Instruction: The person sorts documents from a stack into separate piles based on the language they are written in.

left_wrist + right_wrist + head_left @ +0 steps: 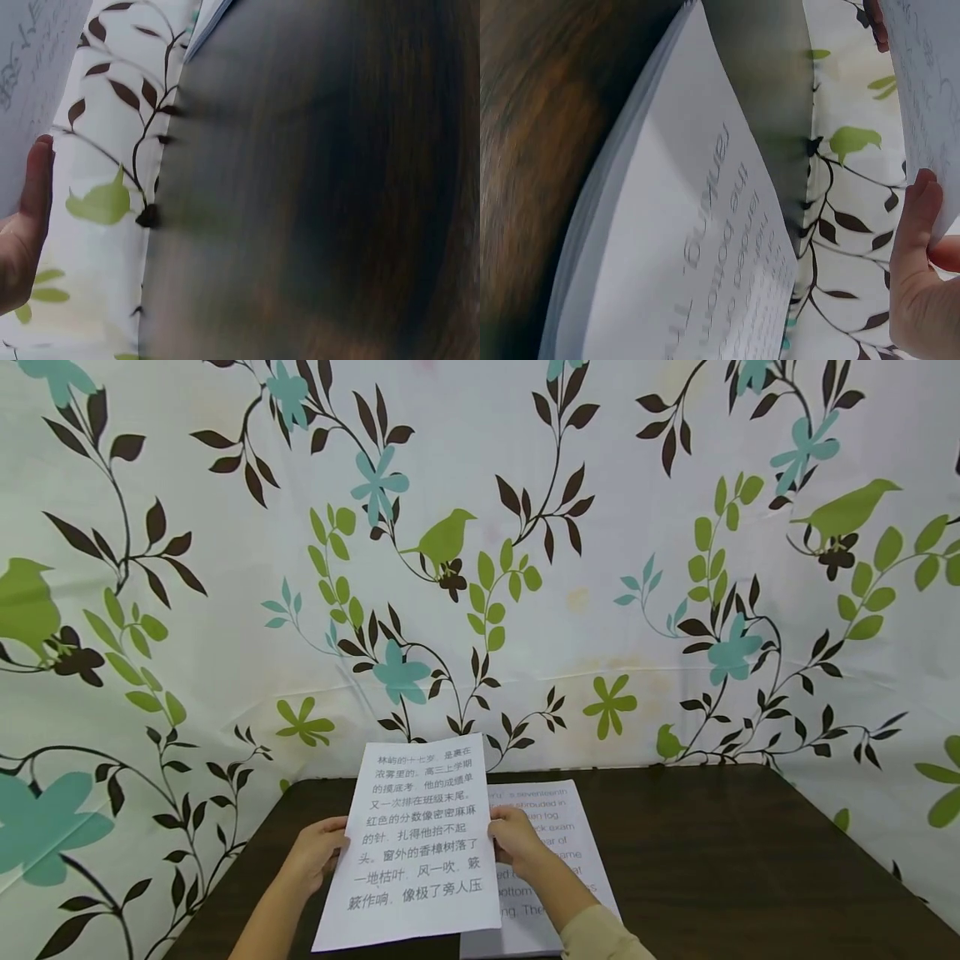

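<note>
A white sheet of paper (420, 843) printed with large Chinese characters is held up, tilted, above the table. My left hand (317, 852) pinches its left edge, and my right hand (519, 843) pinches the right edge, thumbs on the printed side. Under and to the right of it, a stack of paper (551, 860) with English text on top lies on the table, partly hidden by the sheet and my right forearm. The right wrist view shows the stack's thick layered edge (592, 247) and the right hand's fingers (915, 225) at the held sheet.
The dark wooden table (720, 860) extends to both sides of the papers. Behind it hangs a white cloth (570, 635) patterned with leaves, green birds and blue flowers, meeting the table's back edge.
</note>
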`<state>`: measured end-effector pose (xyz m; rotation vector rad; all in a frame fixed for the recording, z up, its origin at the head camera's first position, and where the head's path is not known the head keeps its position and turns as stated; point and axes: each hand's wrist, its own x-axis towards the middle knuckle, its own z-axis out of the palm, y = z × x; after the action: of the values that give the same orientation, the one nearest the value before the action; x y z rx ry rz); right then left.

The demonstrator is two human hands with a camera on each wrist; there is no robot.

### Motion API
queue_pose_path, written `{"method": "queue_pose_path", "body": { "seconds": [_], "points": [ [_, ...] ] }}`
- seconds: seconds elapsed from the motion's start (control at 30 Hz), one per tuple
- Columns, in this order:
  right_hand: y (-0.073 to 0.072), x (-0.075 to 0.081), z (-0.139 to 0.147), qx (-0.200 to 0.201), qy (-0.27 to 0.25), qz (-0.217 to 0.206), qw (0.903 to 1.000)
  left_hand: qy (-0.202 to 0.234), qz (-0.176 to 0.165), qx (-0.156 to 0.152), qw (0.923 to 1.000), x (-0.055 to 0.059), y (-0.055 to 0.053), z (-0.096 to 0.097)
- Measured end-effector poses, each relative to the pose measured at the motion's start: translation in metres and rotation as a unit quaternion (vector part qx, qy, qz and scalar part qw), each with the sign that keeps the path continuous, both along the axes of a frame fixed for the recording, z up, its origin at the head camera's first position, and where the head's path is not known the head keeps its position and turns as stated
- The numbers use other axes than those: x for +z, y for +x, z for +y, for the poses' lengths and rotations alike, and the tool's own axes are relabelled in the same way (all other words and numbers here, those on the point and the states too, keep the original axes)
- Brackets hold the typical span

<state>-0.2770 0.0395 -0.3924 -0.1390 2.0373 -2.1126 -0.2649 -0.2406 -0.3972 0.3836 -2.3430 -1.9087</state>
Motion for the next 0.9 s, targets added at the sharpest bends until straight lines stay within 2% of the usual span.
{"method": "queue_pose_path", "body": {
  "seconds": [0.23,0.43,0.67,0.9],
  "points": [
    [0.001,-0.006,-0.022,0.003,-0.014,-0.021,0.9997,0.001,-0.007,-0.003,1.0,-0.006,0.004,-0.022],
    [0.001,-0.012,-0.035,-0.009,-0.016,-0.044,0.9988,0.006,-0.02,-0.002,0.9998,-0.011,0.004,-0.036],
    [0.003,-0.021,-0.05,-0.03,-0.045,-0.074,0.9957,0.008,-0.027,0.02,0.9994,-0.021,0.004,-0.045],
    [0.005,-0.034,-0.06,-0.032,-0.08,-0.076,0.9934,-0.001,-0.034,0.032,0.9989,-0.028,0.001,-0.049]
  ]
}}
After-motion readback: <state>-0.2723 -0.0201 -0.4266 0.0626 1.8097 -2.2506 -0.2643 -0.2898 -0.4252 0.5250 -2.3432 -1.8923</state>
